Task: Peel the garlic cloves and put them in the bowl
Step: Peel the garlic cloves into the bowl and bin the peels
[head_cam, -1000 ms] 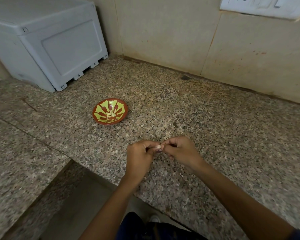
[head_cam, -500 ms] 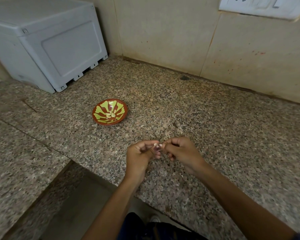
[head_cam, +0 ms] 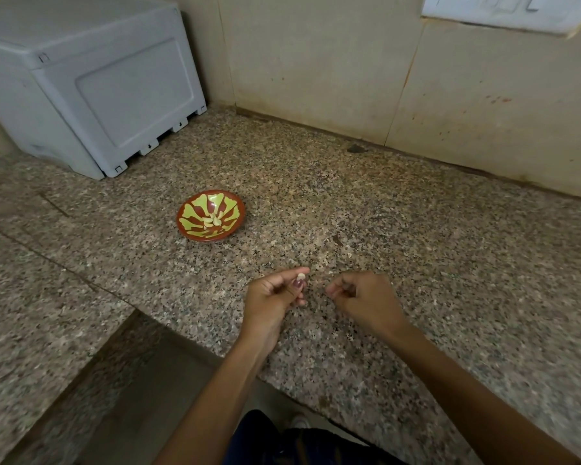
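Observation:
A small red bowl (head_cam: 230, 205) with yellow-green petal marks sits on the granite counter, and several peeled garlic cloves (head_cam: 213, 220) lie in its middle. My left hand (head_cam: 272, 298) pinches a pale garlic clove (head_cam: 301, 276) between thumb and forefinger, in front of the bowl and to its right. My right hand (head_cam: 361, 298) is a short way to the right of the clove, apart from it, with its fingers curled; whether it holds a bit of peel is hidden.
A grey plastic box (head_cam: 91, 85) stands at the back left against the tiled wall (head_cam: 316, 62). A white switch plate (head_cam: 503, 10) is on the wall at top right. The granite counter (head_cam: 416, 229) has a front edge with a step down at lower left.
My hands were together on the clove; now they have drawn apart. The clove stays in my left hand, and my right hand has moved to the right.

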